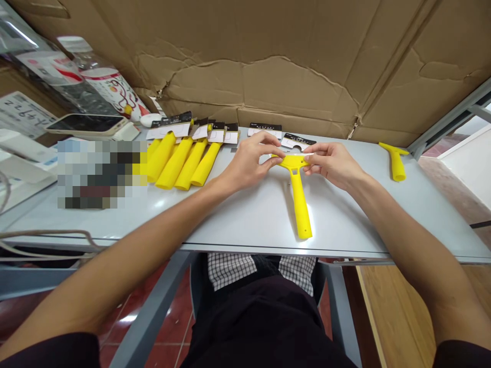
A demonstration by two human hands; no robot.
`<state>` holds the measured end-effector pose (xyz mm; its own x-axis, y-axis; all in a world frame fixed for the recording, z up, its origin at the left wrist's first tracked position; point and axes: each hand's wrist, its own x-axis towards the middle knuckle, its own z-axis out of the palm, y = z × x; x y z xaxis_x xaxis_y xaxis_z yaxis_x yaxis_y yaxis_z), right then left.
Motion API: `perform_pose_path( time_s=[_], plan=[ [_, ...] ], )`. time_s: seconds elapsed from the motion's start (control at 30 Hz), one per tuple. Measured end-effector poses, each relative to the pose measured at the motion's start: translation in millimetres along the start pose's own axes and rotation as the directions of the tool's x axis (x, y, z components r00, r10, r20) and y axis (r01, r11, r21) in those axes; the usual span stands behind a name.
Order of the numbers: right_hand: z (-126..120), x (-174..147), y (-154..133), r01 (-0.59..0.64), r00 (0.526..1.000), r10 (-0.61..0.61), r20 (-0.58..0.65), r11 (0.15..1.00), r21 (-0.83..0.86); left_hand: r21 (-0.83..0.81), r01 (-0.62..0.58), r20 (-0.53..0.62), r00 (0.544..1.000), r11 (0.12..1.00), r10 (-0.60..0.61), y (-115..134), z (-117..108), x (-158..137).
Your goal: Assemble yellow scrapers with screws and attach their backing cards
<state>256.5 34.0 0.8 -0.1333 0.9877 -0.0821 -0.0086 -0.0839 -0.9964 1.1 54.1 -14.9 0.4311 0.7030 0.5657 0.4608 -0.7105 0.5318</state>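
A grey table (pixel 245 220) stood against creased cardboard (pixel 268 61) — red floor tiles (pixel 164 317) showed beneath the table.

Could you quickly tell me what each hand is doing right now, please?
Left hand: pinching the head of the yellow scraper.
Right hand: pinching the head's other end.

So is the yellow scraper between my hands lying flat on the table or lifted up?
Lying flat: the yellow scraper rests on the table, handle toward you, while left hand and right hand pinch its head.
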Motion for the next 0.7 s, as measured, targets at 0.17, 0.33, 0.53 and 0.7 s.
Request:
perform_pose_path(
  time_s=[0.17, 0.33, 0.53, 0.7],
  plan=[
    [-0.6, 0.7, 0.1, 0.003, 1.0, -0.003, 0.011, 1.0, 0.0, -0.021, -0.037, 0.038, 0.999, 0.999, 0.038, -8.4, 2.5, -0.4],
    [-0.7, 0.2, 0.8, 0.003, 1.0, -0.003, 0.011, 1.0, -0.014, -0.039, -0.011, 0.095, 0.995, 0.999, 0.014, -11.5, 1.6, 0.4],
    [2.2, -0.8, -2.2, -0.011, 1.0, 0.011, -0.009, 1.0, -0.021, -0.062, 0.029, 0.097, 0.995, 0.998, -0.023, -9.1, -0.5, 2.2],
    [1.6, -0.2, -2.1, -0.007, 1.0, 0.007, -0.006, 1.0, -0.017, -0.161, 0.192, 0.121, 0.977, 0.968, -0.174, -9.1, -0.7, 3.1]
  ],
)
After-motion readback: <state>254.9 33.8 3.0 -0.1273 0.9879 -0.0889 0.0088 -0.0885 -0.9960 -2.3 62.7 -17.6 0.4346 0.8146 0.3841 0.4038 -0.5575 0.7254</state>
